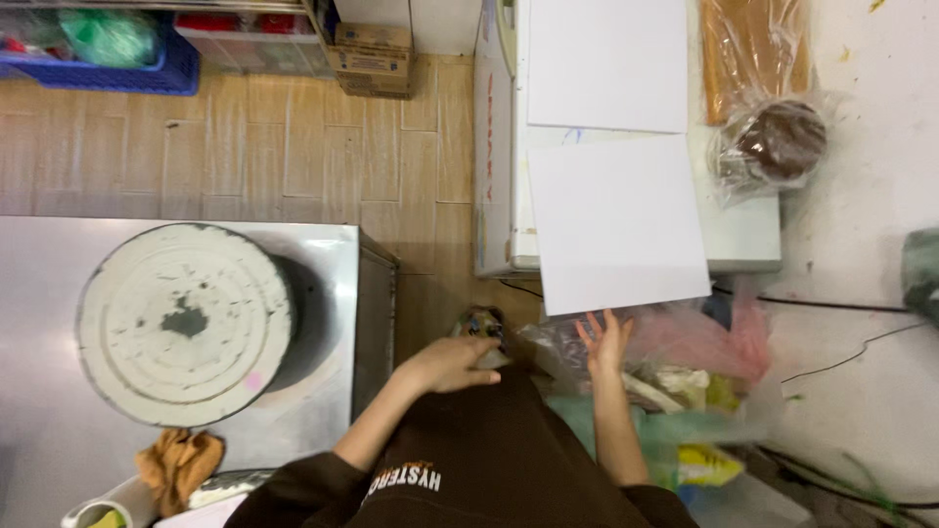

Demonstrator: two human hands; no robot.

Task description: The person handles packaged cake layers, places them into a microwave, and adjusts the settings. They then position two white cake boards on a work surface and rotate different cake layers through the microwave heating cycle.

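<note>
Below the white board's [616, 223] front edge, right hand [604, 342] is spread open, grip empty, over plastic bags [685, 352]. Left hand [452, 364] w/ fingers curled near a small multicoloured object [479, 321]; can't tell if grasping.

Round wheel [184, 324]: rough, chalky, flaking matt white.
Table [323, 323]: brushed metal, dull sheen.
Boards [616, 223]: smooth matt white, paper-like.
Bags [685, 342]: thin, crinkled, glossy plastic by my right hand [604, 342].
Rag [179, 465]: soft orange cloth.
Floor [293, 147]: wood-look planks.
</note>
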